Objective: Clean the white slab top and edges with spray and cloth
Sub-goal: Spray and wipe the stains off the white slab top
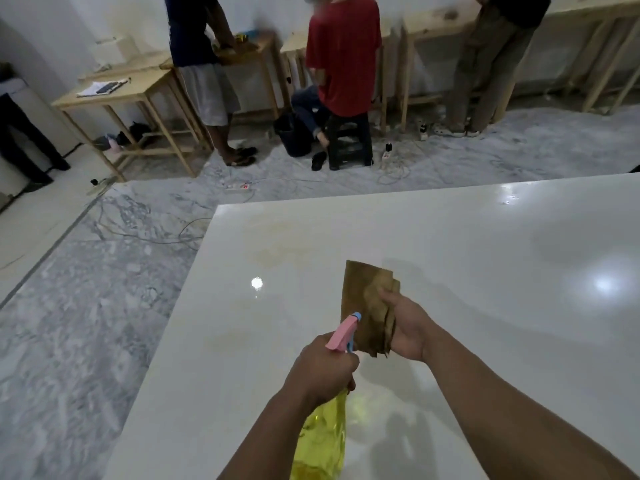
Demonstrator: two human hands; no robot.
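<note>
1. Marble-patterned floor surrounds the white slab, which serves as the tabletop and fills the lower right of the view; its left edge and far corner show, and faint yellowish stains lie on its top beyond the cloth.
2. One spray bottle, yellow and see-through with a pink trigger head, is held over the slab near its left edge. It looks like light plastic, stiff enough to grip by the neck, and possibly slippery if wet.
3. One brown cloth hangs just right of the nozzle, above the slab and not touching it. It is soft and limp, so it is best bunched at one end.
4. Left hand is wrapped around the bottle's neck, with the nozzle aimed at the cloth.
5. Right hand pinches the cloth's lower part between thumb and fingers.
6. Count: one slab, one bottle, one cloth, two hands.
7. Beyond the slab's far edge stand three people by wooden benches.
</note>
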